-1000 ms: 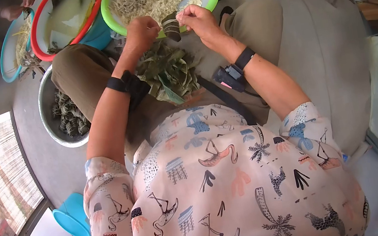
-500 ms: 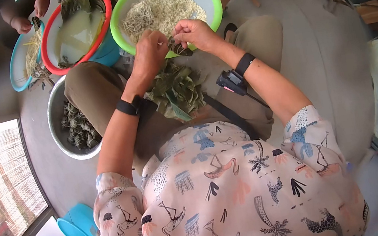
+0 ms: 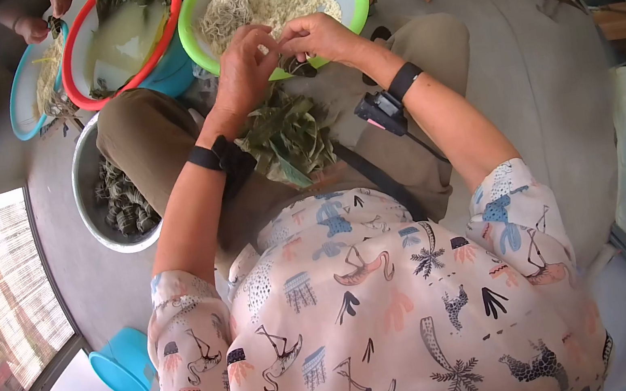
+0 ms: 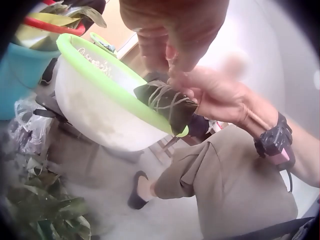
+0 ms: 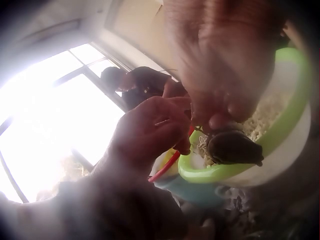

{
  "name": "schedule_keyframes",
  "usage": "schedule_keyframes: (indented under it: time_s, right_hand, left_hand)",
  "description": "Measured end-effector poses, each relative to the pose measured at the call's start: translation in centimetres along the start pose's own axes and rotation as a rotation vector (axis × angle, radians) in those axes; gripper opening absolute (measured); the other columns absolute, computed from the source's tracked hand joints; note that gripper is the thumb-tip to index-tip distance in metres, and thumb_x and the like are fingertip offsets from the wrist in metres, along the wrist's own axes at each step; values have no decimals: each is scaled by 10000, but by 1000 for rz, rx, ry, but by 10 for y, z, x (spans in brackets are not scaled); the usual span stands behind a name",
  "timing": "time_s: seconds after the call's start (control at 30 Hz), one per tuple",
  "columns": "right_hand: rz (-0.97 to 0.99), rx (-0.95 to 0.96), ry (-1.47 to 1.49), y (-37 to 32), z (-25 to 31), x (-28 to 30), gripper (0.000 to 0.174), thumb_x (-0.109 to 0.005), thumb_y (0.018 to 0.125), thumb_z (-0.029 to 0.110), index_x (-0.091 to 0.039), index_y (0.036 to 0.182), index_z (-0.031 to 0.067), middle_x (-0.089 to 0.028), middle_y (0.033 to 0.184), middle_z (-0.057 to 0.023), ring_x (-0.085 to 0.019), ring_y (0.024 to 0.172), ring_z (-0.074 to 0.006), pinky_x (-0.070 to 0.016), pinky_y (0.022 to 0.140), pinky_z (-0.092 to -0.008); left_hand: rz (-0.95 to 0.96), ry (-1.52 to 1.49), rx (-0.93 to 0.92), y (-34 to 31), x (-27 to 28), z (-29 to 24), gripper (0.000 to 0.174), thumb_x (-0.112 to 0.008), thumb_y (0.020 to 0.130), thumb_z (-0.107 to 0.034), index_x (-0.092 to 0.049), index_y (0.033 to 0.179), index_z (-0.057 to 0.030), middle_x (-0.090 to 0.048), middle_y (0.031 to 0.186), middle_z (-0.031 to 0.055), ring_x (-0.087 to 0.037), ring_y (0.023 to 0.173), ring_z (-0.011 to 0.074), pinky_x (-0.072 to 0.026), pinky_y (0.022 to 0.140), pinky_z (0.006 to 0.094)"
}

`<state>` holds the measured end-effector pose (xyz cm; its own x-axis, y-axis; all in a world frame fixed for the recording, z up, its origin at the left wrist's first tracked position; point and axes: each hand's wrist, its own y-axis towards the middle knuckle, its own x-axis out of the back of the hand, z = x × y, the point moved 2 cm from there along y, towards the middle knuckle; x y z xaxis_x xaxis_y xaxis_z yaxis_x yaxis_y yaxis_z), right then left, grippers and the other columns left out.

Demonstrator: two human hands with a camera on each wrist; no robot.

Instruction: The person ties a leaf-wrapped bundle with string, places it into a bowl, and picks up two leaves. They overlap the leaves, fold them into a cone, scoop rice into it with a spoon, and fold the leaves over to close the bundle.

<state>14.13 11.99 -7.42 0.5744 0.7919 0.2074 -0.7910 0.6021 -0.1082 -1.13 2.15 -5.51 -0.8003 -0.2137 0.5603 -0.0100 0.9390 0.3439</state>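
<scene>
A dark leaf-wrapped bundle [image 4: 167,102], bound with several turns of pale string [image 4: 161,95], hangs at the fingertips of both hands over the green-rimmed basin [image 4: 107,82]. My left hand [image 3: 248,71] and right hand [image 3: 317,38] meet above it, thumbs and fingers pinched on the string at its top; the exact grip is partly hidden. In the right wrist view, the bundle [image 5: 232,147] sits just under the right hand [image 5: 225,60], with the left hand [image 5: 145,130] beside it. Pale grains [image 3: 287,3] and loose strings [image 3: 226,21] lie in the basin.
Loose green leaves [image 3: 291,137] lie in front of the lap. A metal basin [image 3: 91,206] of wrapped bundles [image 3: 121,201] stands at left. A red-rimmed basin [image 3: 70,66] holds leaves and liquid. Another person's hands [image 3: 32,27] are at top left; a blue bucket [image 3: 123,365] stands lower left.
My hands were apart, with the bundle hanging near the right fingers; they have come together above it. The bundle has shifted slightly right and down.
</scene>
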Motion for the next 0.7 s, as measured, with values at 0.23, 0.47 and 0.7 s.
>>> schedule_keyframes:
  time_s: [0.23, 0.47, 0.7]
  right_hand:
    - [39, -103, 27, -1, -1, 2, 121, -668, 864, 110, -643, 944, 22, -627, 820, -3, -572, 686, -76, -449, 597, -226]
    - [-5, -117, 118, -2, -1, 1, 129, -651, 836, 114, -630, 917, 17, -626, 797, -20, -578, 650, -84, -467, 570, -238]
    - [-7, -129, 163, -6, 3, 2, 131, -646, 838, 115, -621, 928, 24, -618, 796, -16, -580, 655, -78, -474, 587, -225]
  left_hand:
    - [42, -187, 290, 3, -10, 24, 141, -687, 836, -74, -625, 954, -27, -634, 843, 43, -577, 656, 89, -468, 584, 244]
    - [87, -588, 389, -1, -15, 34, 185, -656, 886, -105, -611, 1031, 2, -628, 819, 28, -592, 656, 88, -473, 595, 219]
    - [58, -706, 631, -6, -11, 28, 210, -664, 883, -127, -627, 1050, -4, -630, 807, 26, -589, 665, 87, -467, 602, 215]
